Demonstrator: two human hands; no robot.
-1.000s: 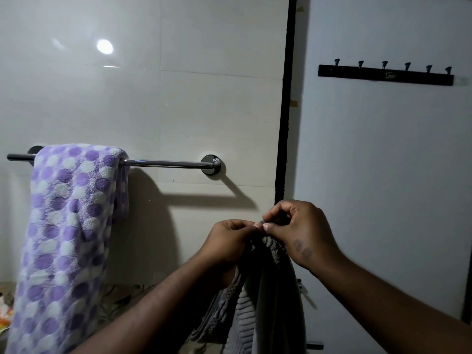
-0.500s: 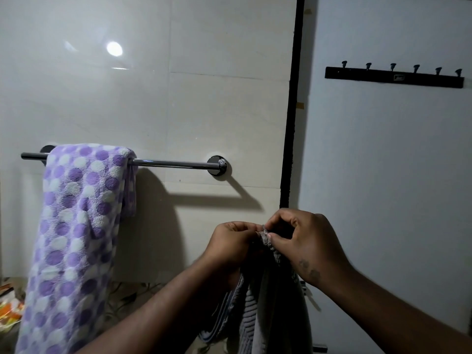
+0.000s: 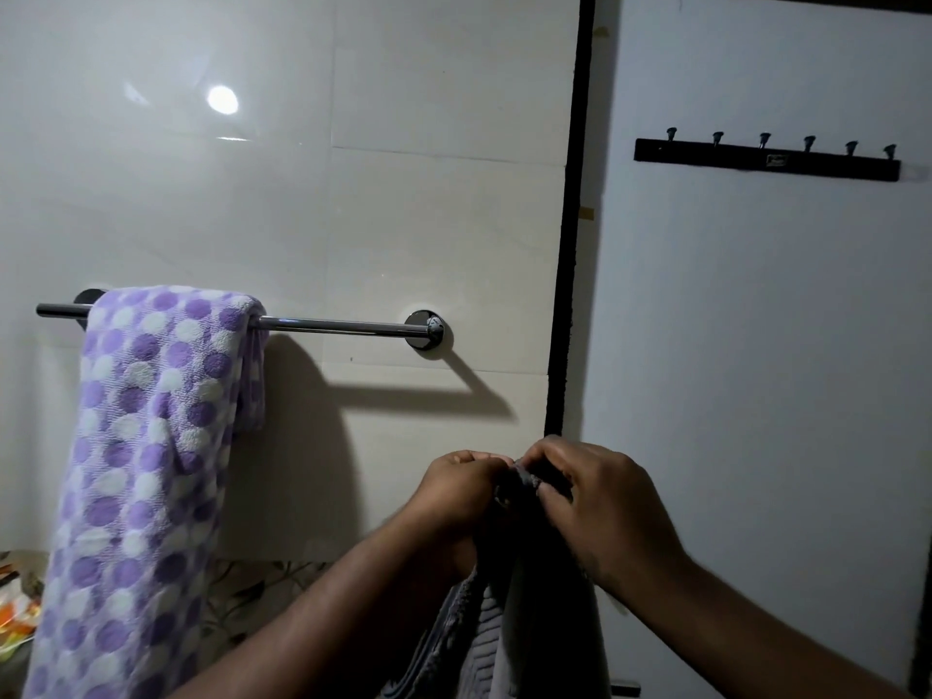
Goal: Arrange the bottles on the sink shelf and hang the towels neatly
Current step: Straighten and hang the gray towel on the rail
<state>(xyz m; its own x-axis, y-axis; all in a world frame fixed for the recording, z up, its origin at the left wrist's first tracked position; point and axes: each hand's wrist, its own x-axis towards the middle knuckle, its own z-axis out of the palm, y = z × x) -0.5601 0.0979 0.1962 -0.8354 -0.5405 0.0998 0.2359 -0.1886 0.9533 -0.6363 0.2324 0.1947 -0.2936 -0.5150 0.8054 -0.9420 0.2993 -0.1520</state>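
Observation:
A grey ribbed towel [image 3: 497, 633] hangs down between my two hands at the lower middle. My left hand [image 3: 461, 489] and my right hand [image 3: 600, 502] both pinch its top edge, close together, in front of the wall. A purple and white dotted towel [image 3: 146, 446] is draped over the left end of a chrome towel rail [image 3: 343, 326] on the tiled wall. The rail's right part is bare. No bottles are in view.
A black hook rack [image 3: 766, 161] with several pegs is fixed high on the white door at the right. A black door frame [image 3: 567, 295] runs down between tile and door. Colourful packets [image 3: 12, 612] show at the lower left edge.
My hands have sunk slightly in the frame and stayed pinched on the grey towel's top edge. The view has shifted a little leftward, so the rail sits further right.

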